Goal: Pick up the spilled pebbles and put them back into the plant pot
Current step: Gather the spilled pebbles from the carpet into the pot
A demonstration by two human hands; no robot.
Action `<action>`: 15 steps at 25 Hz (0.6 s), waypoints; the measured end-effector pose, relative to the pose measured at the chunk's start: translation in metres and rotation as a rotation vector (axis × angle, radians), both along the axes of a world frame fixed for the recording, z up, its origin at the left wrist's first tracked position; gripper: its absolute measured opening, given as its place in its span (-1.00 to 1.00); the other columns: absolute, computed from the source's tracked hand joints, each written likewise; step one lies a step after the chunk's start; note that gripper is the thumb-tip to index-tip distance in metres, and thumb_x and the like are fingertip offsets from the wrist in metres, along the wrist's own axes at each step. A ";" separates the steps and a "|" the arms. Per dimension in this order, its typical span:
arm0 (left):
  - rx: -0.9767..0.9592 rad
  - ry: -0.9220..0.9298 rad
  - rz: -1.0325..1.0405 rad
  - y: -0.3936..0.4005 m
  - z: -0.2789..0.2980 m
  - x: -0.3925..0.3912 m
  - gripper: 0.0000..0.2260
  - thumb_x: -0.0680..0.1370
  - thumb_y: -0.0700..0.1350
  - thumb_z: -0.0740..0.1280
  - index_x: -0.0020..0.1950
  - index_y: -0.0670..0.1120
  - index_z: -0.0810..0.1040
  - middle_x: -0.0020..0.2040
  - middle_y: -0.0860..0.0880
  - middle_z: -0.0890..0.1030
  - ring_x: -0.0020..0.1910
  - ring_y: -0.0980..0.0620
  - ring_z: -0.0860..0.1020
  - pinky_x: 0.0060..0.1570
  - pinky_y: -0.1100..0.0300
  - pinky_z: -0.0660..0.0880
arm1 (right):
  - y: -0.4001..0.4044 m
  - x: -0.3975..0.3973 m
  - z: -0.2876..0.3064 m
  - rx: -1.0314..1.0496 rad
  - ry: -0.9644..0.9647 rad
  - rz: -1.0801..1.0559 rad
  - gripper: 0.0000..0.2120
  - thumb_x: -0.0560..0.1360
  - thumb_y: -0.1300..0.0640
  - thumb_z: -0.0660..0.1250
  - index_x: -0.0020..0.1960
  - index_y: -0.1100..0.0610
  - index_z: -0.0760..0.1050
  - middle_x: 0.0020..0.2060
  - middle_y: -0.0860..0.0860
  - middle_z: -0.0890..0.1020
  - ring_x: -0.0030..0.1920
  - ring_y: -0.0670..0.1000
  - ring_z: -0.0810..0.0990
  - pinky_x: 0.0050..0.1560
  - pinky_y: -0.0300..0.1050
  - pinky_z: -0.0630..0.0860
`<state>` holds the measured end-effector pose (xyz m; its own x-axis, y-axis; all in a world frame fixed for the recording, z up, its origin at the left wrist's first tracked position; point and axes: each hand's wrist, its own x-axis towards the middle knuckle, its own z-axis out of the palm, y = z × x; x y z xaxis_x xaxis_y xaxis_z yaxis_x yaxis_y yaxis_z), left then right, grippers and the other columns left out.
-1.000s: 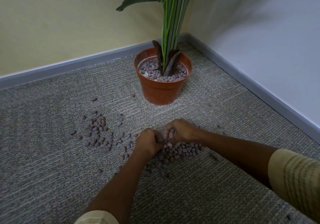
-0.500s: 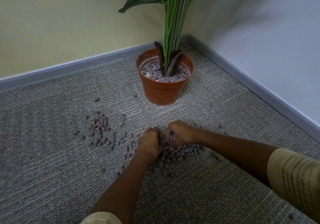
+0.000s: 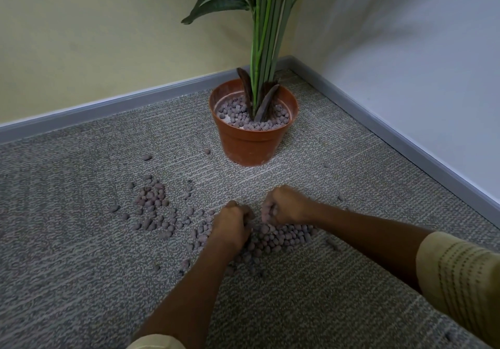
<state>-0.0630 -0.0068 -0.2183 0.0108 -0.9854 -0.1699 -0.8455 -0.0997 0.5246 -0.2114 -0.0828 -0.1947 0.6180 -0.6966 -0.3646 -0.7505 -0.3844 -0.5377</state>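
Carpet bears spilled pebbles; left hand and right hand, both fisted on scooped handfuls, probably next lift to the plant pot.

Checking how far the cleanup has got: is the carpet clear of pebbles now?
No, many pebbles lie on the carpet around both hands, with another patch left of them.

The carpet is a coarse, flecked grey weave, matt and rough. The plant pot looks like smooth terracotta-coloured plastic — faintly sheened, with a chalky film inside its rim. The pebbles are matt and rough-skinned, like fired clay. The sleeve is soft knitted cloth — ribbed.
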 end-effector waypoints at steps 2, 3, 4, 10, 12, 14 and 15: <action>-0.011 0.015 -0.033 0.000 0.000 -0.001 -0.73 0.47 -0.19 0.33 0.15 0.02 0.60 0.11 -0.11 0.50 0.04 -0.10 0.57 0.11 0.12 0.51 | 0.002 0.000 -0.001 -0.025 0.018 0.020 -0.90 0.35 0.30 0.45 -0.14 0.21 0.67 -0.17 0.04 0.70 -0.38 -0.28 0.48 -0.39 -0.63 0.31; -0.008 0.009 -0.056 0.001 -0.001 -0.002 -0.73 0.48 -0.19 0.33 0.14 0.03 0.61 0.11 -0.10 0.49 0.03 -0.09 0.57 0.11 0.11 0.51 | 0.002 0.001 0.000 -0.031 0.017 0.018 -0.91 0.34 0.30 0.46 -0.15 0.21 0.67 -0.18 0.04 0.70 -0.39 -0.28 0.50 -0.37 -0.61 0.31; -0.002 -0.008 -0.076 0.001 -0.001 -0.003 -0.76 0.48 -0.18 0.33 0.11 0.02 0.62 0.12 -0.09 0.49 0.03 -0.08 0.57 0.09 0.13 0.51 | 0.001 0.002 0.002 -0.030 0.002 0.003 -0.91 0.33 0.31 0.46 -0.17 0.22 0.67 -0.19 0.07 0.71 -0.40 -0.28 0.53 -0.33 -0.55 0.37; 0.003 -0.061 -0.090 0.000 -0.002 -0.007 -0.84 0.49 -0.22 0.32 -0.01 -0.04 0.63 0.10 -0.08 0.49 0.04 -0.09 0.55 -0.01 0.15 0.44 | -0.029 0.006 0.066 0.024 -0.310 -0.226 -0.92 0.37 0.33 0.43 -0.14 0.26 0.60 -0.21 0.07 0.67 -0.27 -0.10 0.66 -0.29 -0.28 0.60; 0.014 -0.085 -0.094 -0.001 -0.002 -0.008 -0.86 0.50 -0.22 0.31 -0.02 -0.04 0.61 0.11 -0.07 0.47 0.05 -0.09 0.54 -0.01 0.15 0.45 | -0.048 0.010 0.091 -0.055 -0.459 -0.298 -0.91 0.37 0.30 0.44 -0.12 0.22 0.60 -0.19 0.02 0.65 -0.28 -0.11 0.64 -0.26 -0.28 0.60; 0.013 -0.123 -0.117 -0.001 -0.004 -0.010 -0.85 0.51 -0.22 0.29 0.01 -0.06 0.60 0.12 -0.07 0.46 0.06 -0.11 0.54 0.05 0.07 0.50 | -0.066 0.018 0.109 -0.209 -0.544 -0.363 -0.88 0.36 0.29 0.46 -0.11 0.21 0.62 -0.17 0.01 0.67 -0.29 -0.16 0.63 -0.17 -0.32 0.60; 0.006 -0.133 -0.129 -0.001 -0.004 -0.011 -0.84 0.51 -0.23 0.28 0.03 -0.06 0.60 0.12 -0.07 0.45 0.06 -0.11 0.54 0.09 0.04 0.52 | -0.074 0.022 0.114 -0.320 -0.527 -0.378 -0.86 0.35 0.28 0.47 -0.09 0.21 0.64 -0.18 0.01 0.68 -0.33 -0.23 0.60 -0.17 -0.43 0.55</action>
<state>-0.0735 -0.0074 -0.2221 -0.0932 -0.9790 -0.1814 -0.9134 0.0116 0.4068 -0.1898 -0.1568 -0.0808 0.3515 -0.9200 0.1732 -0.5348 -0.3491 -0.7695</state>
